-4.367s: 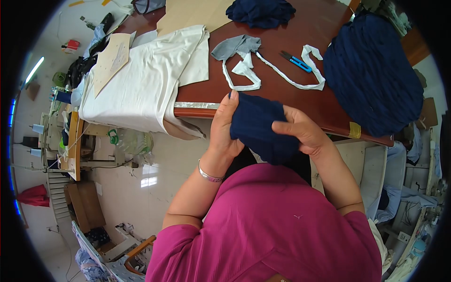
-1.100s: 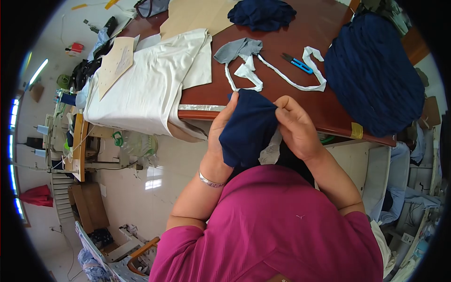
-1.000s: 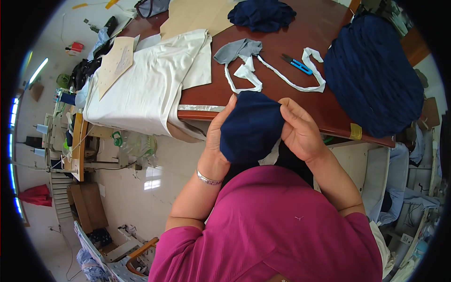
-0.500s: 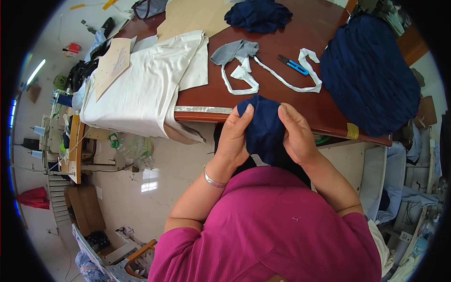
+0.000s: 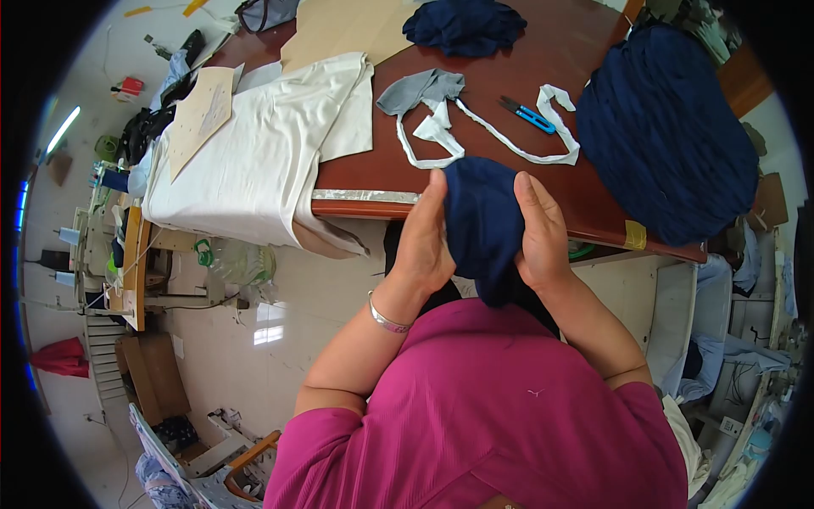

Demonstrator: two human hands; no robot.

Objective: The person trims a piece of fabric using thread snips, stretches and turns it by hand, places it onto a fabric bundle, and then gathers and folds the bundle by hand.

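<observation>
A piece of navy fabric is held up between my two hands at the table's front edge. It has a rounded top, and a narrower part hangs down toward my lap. My left hand grips its left side, thumb pointing up. On the opposite side my right hand holds it the same way; the fingers of both hands are partly hidden behind the cloth. Beyond them on the table lie a grey cloth piece, a white fabric strip and blue thread snips.
White fabric drapes over the left part of the red-brown table, with a card pattern on it. A large navy fabric pile sits at the right, a smaller navy bundle at the back. Sewing machines stand far left.
The navy fabric has risen slightly and now looks smoother and rounder at the top. My thumbs have moved from its front face to its sides, pointing upward.
</observation>
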